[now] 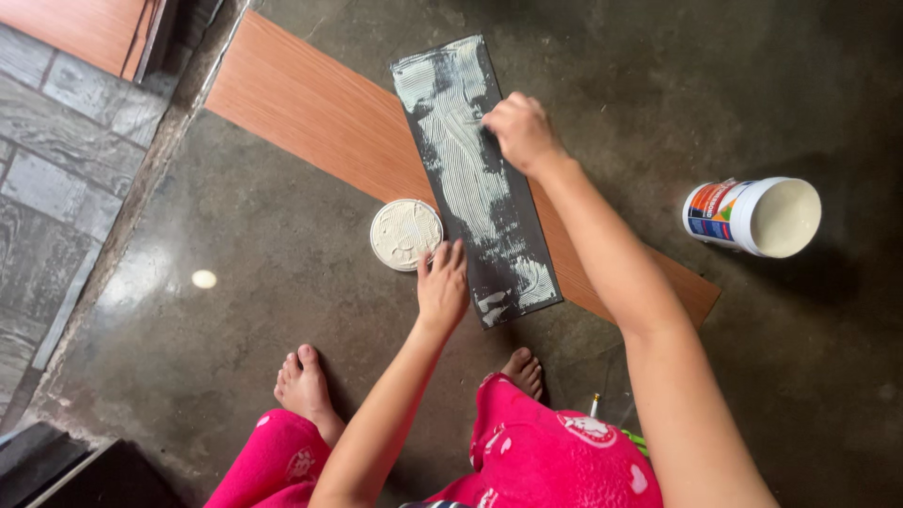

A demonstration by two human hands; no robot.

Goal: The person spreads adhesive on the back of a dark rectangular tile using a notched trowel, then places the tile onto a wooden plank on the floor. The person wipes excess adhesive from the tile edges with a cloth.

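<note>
Right hand [520, 130], fingers curled on something unseen, presses the glue-streaked dark plank [473, 179] at centre. Left hand [442, 285], open, steadies its lower edge beside the glue-coated lid [405, 234]. Tub [752, 216], right, lies sideways, white glue inside.

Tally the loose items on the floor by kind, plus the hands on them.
Planks: 2, a dark plank smeared with white paste, lying on a wood-look plank
Tubs: 1, white tub, open, on its side
Lids: 1, round white lid
Hands: 2, left hand on the dark plank's edge, right hand on its pasted face
Total: 6
</note>
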